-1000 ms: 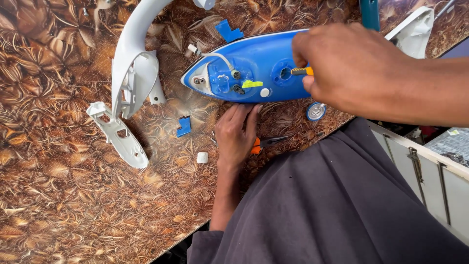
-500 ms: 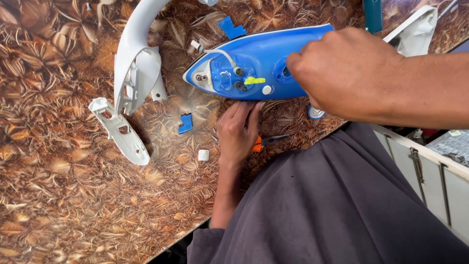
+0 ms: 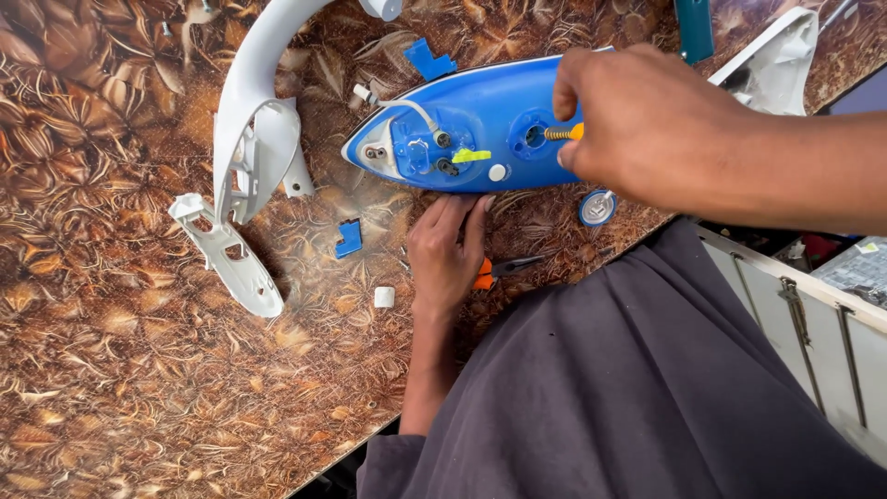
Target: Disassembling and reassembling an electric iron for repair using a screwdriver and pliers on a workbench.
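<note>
Here the right hand [image 3: 637, 125] grips a small orange tool [image 3: 562, 133], its tip at a hole in the blue iron [image 3: 480, 129] at 12 o'clock. The left hand [image 3: 445, 249] lies flat, holding nothing, fingertips touching the iron's near edge.

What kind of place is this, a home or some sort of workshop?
Probably a small repair bench. An opened blue iron body lies on a brown leaf-patterned tabletop, its white handle shell taken off beside it, with loose plastic bits and orange-handled pliers close by.
</note>
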